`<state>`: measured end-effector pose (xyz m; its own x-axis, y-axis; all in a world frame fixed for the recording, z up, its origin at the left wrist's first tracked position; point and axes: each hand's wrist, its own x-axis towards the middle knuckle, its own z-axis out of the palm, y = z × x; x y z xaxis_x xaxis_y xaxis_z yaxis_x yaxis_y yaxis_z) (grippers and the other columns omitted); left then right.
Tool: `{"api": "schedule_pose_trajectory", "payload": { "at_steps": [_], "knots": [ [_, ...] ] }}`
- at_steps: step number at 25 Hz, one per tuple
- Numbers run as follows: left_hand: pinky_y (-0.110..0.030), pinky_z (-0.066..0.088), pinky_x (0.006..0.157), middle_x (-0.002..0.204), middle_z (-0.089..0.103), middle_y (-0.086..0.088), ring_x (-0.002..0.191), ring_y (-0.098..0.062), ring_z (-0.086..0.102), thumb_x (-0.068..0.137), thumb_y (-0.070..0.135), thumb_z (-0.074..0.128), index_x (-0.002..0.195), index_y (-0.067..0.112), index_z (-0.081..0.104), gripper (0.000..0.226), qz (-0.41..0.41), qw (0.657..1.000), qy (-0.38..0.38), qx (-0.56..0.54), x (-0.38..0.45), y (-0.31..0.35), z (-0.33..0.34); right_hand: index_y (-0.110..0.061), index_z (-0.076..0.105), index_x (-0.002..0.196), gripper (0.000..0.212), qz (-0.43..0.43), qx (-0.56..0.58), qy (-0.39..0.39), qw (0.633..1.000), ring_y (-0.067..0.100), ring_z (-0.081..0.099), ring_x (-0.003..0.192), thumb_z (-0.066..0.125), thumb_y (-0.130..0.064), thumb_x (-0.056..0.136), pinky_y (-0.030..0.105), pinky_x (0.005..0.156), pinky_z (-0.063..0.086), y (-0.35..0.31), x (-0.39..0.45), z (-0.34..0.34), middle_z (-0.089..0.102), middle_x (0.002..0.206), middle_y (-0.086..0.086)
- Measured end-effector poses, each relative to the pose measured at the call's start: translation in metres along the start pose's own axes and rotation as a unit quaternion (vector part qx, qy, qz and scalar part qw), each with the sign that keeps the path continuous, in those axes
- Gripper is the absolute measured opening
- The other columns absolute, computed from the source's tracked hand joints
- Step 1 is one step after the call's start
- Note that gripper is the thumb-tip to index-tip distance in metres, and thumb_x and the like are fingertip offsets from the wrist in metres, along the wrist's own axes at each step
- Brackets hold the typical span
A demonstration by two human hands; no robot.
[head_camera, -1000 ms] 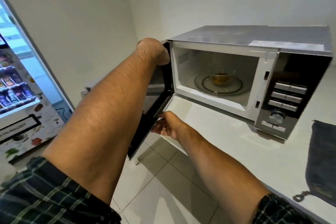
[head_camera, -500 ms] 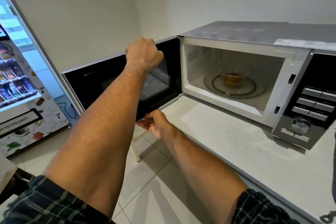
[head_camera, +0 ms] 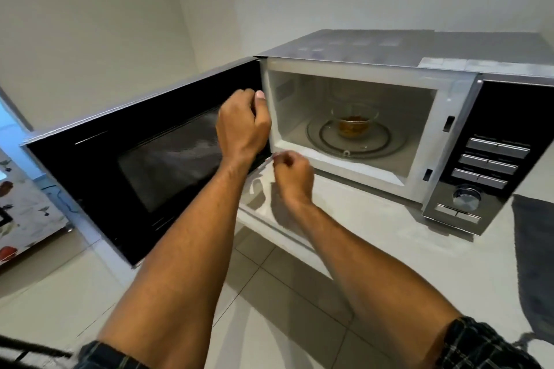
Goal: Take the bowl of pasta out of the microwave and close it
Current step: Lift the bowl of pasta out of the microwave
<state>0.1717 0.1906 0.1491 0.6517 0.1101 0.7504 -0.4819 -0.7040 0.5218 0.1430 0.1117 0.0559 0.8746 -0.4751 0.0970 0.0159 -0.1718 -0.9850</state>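
Note:
A silver microwave [head_camera: 389, 48] stands on the white counter [head_camera: 374, 237]. Its black door [head_camera: 144, 165] is swung wide open to the left. Inside, a clear glass bowl of pasta [head_camera: 355, 124] sits in the middle of the glass turntable [head_camera: 356, 141]. My left hand [head_camera: 242, 126] hovers by the hinge side of the opening, fingers curled, holding nothing. My right hand [head_camera: 292, 172] is lower, at the front left corner of the cavity, also curled with nothing in it. Both hands are outside the cavity and apart from the bowl.
The control panel with buttons and a knob [head_camera: 467, 196] is on the microwave's right side. A dark grey cloth [head_camera: 533, 249] lies on the counter at the right edge. A vending machine [head_camera: 18, 213] stands at the far left above the tiled floor [head_camera: 269, 293].
The door has swung from half open to wide open. Both hands have let go of it and moved right, to the cavity opening. The view has come closer.

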Motion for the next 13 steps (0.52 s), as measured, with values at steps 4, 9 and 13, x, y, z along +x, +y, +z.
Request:
{"api": "schedule_pose_trajectory", "payload": {
  "at_steps": [4,9,13],
  "knots": [
    [-0.039,0.055,0.083,0.09,0.075,-0.011,0.088,-0.029,0.07,0.097,0.042,0.043,0.089,0.006,0.073,0.047,-0.235,0.951,-0.071,-0.187,-0.002,0.006,0.083,-0.029,0.058,0.09,0.011,-0.068,0.026,0.166,0.983,0.003,0.056,0.08,0.055,-0.031,0.1,0.016,0.069,0.044,-0.002,0.058,-0.063,0.059,0.099,-0.005],
    [-0.037,0.049,0.094,0.116,0.072,-0.011,0.106,-0.031,0.065,0.096,0.054,0.04,0.115,0.007,0.071,0.059,-0.377,0.866,-0.164,-0.285,0.008,0.016,0.172,-0.012,0.07,0.103,0.022,0.056,0.103,0.267,0.956,0.025,0.063,0.107,0.051,-0.023,0.1,0.03,0.093,0.05,-0.001,0.141,-0.109,0.07,0.11,0.009],
    [-0.043,0.049,0.101,0.116,0.071,-0.016,0.111,-0.038,0.064,0.1,0.059,0.035,0.114,0.014,0.071,0.059,-0.38,0.834,-0.198,-0.347,0.025,0.02,0.216,-0.002,0.054,0.14,0.048,0.028,0.063,0.27,0.96,0.03,0.051,0.132,0.037,-0.034,0.109,0.026,0.105,0.035,0.006,0.186,-0.116,0.056,0.144,0.016]
  ]
}}
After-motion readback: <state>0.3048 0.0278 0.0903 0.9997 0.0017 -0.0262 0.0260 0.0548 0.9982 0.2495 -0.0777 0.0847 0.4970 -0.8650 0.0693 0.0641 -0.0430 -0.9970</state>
